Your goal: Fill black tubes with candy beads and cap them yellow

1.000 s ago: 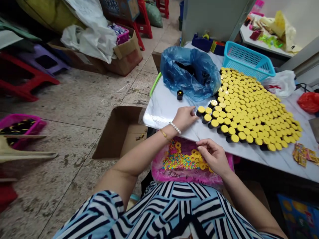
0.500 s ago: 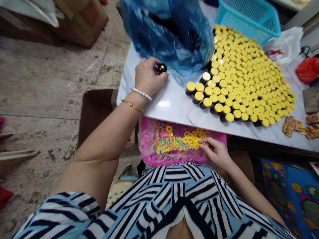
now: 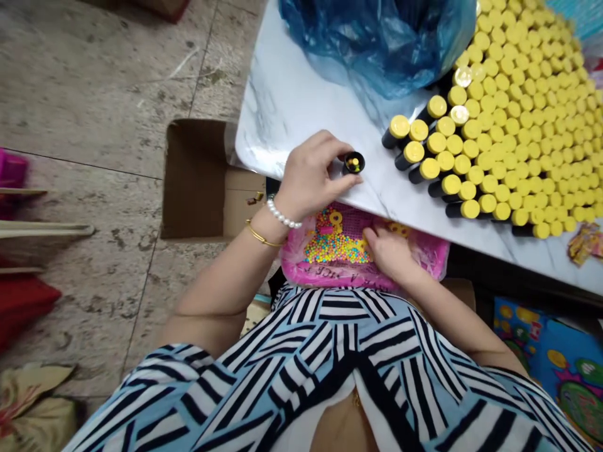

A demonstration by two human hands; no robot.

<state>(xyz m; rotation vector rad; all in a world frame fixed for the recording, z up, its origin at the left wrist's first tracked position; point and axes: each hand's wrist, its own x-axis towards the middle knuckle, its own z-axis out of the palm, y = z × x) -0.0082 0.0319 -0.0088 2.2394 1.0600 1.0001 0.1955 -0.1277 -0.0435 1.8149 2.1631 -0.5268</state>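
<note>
Near field: the left hand (image 3: pixel 313 176) is grasping a small open black vial (image 3: pixel 353 163) from the side, holding it mouth-up just above the edge of the marble-patterned tabletop (image 3: pixel 282 107), with a few coloured beads (image 3: pixel 353 164) showing inside. A pearl bracelet (image 3: pixel 282 215) and a gold bangle (image 3: pixel 261 237) are sitting on that wrist. The right hand (image 3: pixel 389 251) is resting in a pink tray (image 3: pixel 301 276) among multicoloured beads (image 3: pixel 334 248) and yellow rings (image 3: pixel 335 218); whether it is pinching anything cannot be told. Faint print is running along the tray's near rim, but it is not reliably legible. Risk: the vial's open mouth could spill beads if tipped, and they could roll off the tabletop into the open cardboard box (image 3: pixel 198 182) on the floor. Further out, black tubes with yellow caps (image 3: pixel 499 132) are standing tightly packed on the tabletop, and a few shiny caps (image 3: pixel 459 115) are standing out; a stray knock at the near rows could topple several. A blue plastic bag (image 3: pixel 377 44) is lying beyond them. Small printed packets (image 3: pixel 584 243) are lying at the right edge, their text unreadable. The concrete floor (image 3: pixel 94 107) is stretching away on the left.
</note>
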